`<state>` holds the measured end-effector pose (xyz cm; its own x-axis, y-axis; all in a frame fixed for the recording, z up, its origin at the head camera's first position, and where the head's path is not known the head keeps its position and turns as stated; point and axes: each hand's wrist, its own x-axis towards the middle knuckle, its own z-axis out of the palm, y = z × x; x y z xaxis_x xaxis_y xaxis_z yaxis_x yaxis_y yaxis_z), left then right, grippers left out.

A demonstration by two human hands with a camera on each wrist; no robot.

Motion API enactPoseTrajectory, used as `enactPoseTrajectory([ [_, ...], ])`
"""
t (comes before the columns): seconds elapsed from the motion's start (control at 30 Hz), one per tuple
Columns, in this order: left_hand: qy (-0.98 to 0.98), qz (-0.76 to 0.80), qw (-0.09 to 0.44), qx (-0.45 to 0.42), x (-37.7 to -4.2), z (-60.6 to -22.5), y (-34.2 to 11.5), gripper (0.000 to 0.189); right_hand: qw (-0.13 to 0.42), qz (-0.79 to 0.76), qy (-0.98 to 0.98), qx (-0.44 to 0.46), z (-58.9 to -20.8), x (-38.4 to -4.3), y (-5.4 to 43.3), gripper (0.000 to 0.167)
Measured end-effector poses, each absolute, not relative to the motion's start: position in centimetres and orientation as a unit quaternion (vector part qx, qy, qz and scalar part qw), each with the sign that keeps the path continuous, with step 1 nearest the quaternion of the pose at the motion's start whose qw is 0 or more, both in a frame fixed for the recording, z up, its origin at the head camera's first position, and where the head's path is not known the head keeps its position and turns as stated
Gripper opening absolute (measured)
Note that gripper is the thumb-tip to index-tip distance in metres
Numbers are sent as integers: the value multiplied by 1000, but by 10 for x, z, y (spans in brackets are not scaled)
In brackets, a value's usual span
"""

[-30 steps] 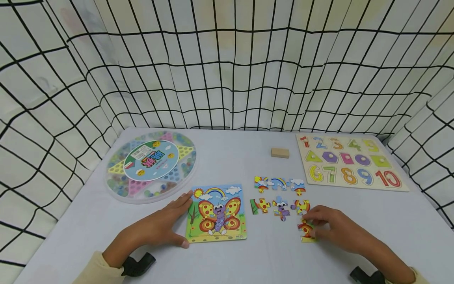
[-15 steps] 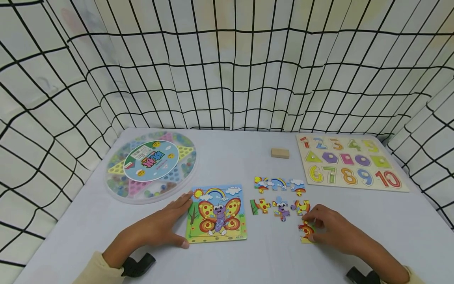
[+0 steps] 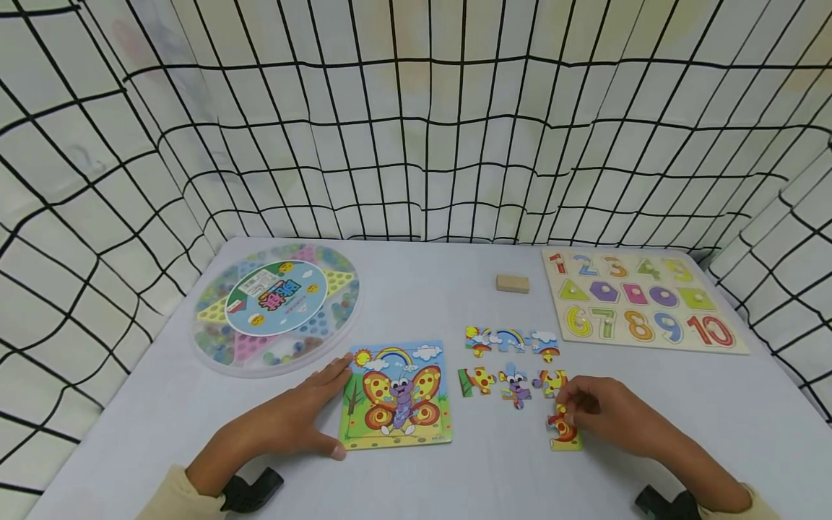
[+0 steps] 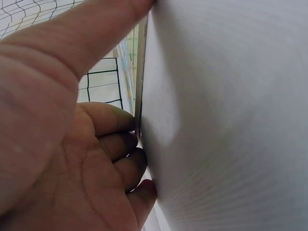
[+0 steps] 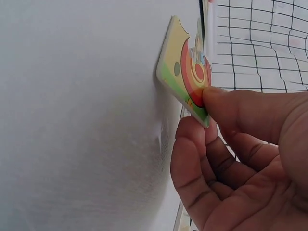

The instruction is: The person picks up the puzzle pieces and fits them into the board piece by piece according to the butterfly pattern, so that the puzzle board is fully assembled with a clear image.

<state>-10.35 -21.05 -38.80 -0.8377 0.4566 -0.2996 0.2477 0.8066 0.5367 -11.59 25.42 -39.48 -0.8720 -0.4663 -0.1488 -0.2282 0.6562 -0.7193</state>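
Black grid netting (image 3: 425, 144) stands in front of pale walls behind and on both sides of the white-covered surface (image 3: 429, 289). Forward of the left hand (image 3: 295, 419), a round clear case (image 3: 276, 297) contains small balls around a blue central label. The left hand lies with thumb and fingers spread — fingertips at the far end of the left edge of the butterfly board (image 3: 398, 396), thumb at the near end. The butterfly board lies flat, picture side up, directly right of that hand.

Between the hands, loose pieces lie in two rows. Far row: sun piece (image 3: 477, 338), rainbow piece (image 3: 510, 340), cloud piece (image 3: 544, 342). Nearer row: tree piece (image 3: 477, 380), purple face piece (image 3: 516, 386), yellow wing piece (image 3: 549, 381), the last just forward of the right hand (image 3: 611, 415). A wooden block (image 3: 513, 283) lies beyond both rows.

The right hand's thumb and forefinger pinch the red wing piece (image 3: 565, 435) — tilted relative to the surface; contact below cannot be confirmed. Forward and right of this hand lies a number board (image 3: 622, 307) with numerals and shapes.
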Motion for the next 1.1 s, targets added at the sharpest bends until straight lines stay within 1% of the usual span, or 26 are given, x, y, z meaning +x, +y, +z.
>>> enactPoseTrajectory([
  [0.23, 927, 243, 210, 191, -104, -389, -211, 114, 187, -397, 876, -202, -392, -119, 254, 11],
  [0.47, 928, 240, 211, 190, -104, -389, -211, 113, 200, -415, 865, -201, -389, -119, 248, 17],
  [0.8, 928, 238, 209, 196, -105, -391, -212, 113, 214, -425, 849, -229, -390, -124, 238, 12],
  [0.97, 927, 244, 207, 196, -105, -391, -212, 113, 216, -443, 836, -241, -389, -126, 232, 12],
  [1.1, 927, 245, 209, 194, -105, -390, -212, 114, 233, -468, 818, -241, -387, -125, 227, 15],
])
